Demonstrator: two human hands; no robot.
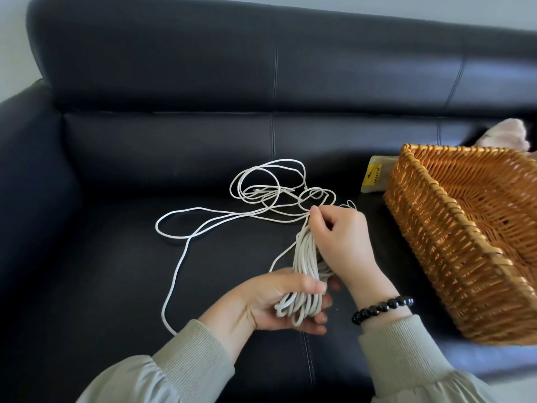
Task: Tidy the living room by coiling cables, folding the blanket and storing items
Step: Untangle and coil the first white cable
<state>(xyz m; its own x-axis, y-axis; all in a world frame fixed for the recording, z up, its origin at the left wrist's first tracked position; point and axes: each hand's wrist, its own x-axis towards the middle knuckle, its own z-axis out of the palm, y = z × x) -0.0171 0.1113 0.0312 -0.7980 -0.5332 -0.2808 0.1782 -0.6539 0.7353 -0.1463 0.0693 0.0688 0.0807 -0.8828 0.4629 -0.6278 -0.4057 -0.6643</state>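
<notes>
Gripping the near end of a coiled bundle of white cable (303,257), the left hand (276,306) lies palm up, its fingers (318,319) curled under the loops and the thumb pressed across the top of them. The right hand (341,237) takes the far end of the same bundle, its own fingers (318,225) curled and pinching the strands just where the loose run leaves the coil. A string of black beads, the bracelet (382,308), sits on the right wrist, and both forearms come in from the near edge in pale grey-green ribbed sleeves (186,353). The bundle is held just above the middle of the seat of a black leather sofa (130,257), towards its front edge. From the right hand the rest of the cable spills away over the seat: a tangle of small loops lies nearer the backrest, and one long loop sweeps out towards the left arm of the sofa and curves back to the front edge beside the left wrist. At the right end of the seat stands a woven wicker basket (453,207), well apart from the hands. A small yellow-labelled packet (374,175) lies against its far left corner. A bit of pinkish cloth (505,135) shows behind the basket by the backrest.
</notes>
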